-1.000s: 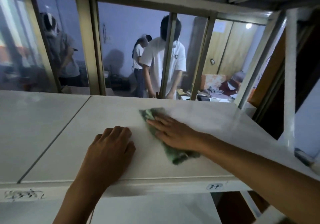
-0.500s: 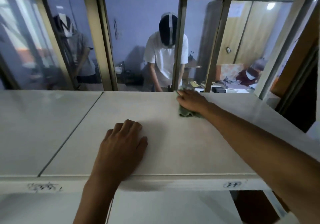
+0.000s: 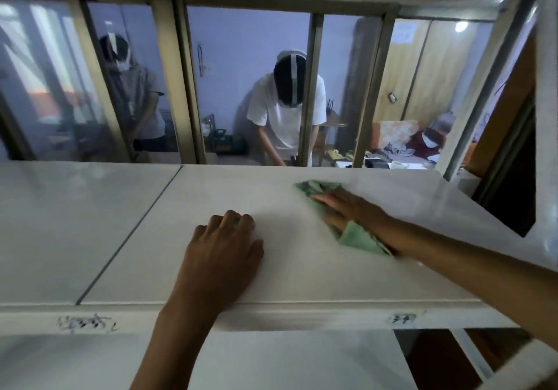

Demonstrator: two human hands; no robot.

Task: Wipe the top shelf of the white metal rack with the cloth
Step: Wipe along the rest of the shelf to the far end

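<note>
Right hand (image 3: 347, 208) lay flat, fingers straight, pressing the green cloth (image 3: 353, 235) onto the white top shelf (image 3: 302, 269), at about 2 o'clock from the left hand (image 3: 225, 248). Left hand rested palm-down on the shelf near its front edge, fingers loosely bent, holding nothing.

I see a green cloth (image 3: 356, 235), a white top shelf (image 3: 211, 196) with black scrawl (image 3: 86, 323) on its front edge, a white T-shirt (image 3: 283, 124), a grey shirt (image 3: 145, 103), lilac wall (image 3: 241, 45).
</note>
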